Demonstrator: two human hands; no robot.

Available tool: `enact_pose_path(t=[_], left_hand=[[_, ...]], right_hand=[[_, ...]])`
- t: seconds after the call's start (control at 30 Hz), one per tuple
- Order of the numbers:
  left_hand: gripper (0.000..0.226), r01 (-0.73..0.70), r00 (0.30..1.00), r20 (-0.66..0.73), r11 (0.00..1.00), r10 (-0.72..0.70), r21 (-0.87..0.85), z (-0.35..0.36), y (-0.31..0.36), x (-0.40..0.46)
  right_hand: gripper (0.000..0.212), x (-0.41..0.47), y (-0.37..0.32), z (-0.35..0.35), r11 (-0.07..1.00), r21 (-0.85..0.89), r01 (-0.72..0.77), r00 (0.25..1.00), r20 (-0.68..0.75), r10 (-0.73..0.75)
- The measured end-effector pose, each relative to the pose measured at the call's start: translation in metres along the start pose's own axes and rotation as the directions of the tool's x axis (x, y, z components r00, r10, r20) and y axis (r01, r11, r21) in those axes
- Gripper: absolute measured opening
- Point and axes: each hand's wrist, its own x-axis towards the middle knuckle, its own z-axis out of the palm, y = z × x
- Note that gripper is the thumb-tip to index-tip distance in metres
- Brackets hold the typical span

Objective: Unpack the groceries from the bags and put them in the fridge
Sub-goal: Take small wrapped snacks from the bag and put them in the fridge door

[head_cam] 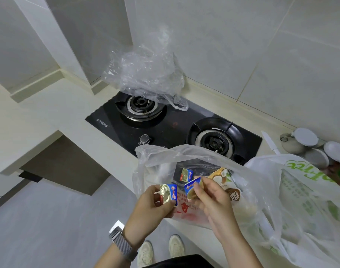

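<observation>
While standing at the counter [49, 117], pinched one butter pat [168, 194] in left hand [151, 207], another [192, 187] in right hand [211, 202]; third, perhaps butter too [186, 175], inside clear bag [204, 157].

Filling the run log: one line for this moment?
left hand holds butter pat | right hand pinches second pat | third pat in bag

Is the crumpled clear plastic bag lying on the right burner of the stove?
No, the crumpled clear bag sits over the left burner; the right burner is uncovered.

Glossy foil butter packets [168, 193], clear plastic bag [155, 163], glossy black hob [171, 120].
</observation>
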Motion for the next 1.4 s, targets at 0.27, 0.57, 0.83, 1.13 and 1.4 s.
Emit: enact_pose_path(t=[0.27,0.57,0.83,1.13,1.4], left_hand=[[0.03,-0.022,0.99,0.139,0.999,0.028,-0.044,0.013,0.001,-0.002],[0.023,-0.037,0.992,0.111,0.987,0.055,-0.154,0.012,-0.001,0.0],[0.021,-0.023,1.0,0.003,0.99,0.024,-0.141,-0.003,-0.007,-0.002],[0.021,0.016,0.995,-0.097,0.973,-0.039,-0.23,-0.013,-0.011,-0.015],[0.023,0.054,0.994,-0.077,0.971,-0.074,-0.232,-0.017,-0.012,-0.024]], right_hand=[[0.021,-0.013,-0.007,0.005,0.986,-0.165,-0.034,0.995,0.085,0.049],[0.017,-0.006,-0.005,0.017,0.965,-0.256,-0.056,0.994,0.075,0.077],[0.022,0.049,-0.01,-0.001,0.806,-0.59,0.044,0.997,0.075,0.001],[0.045,0.152,0.047,-0.012,0.229,-0.973,0.027,0.999,0.032,0.02],[0.035,0.152,0.065,-0.01,-0.131,-0.99,0.058,0.998,0.061,-0.013]])
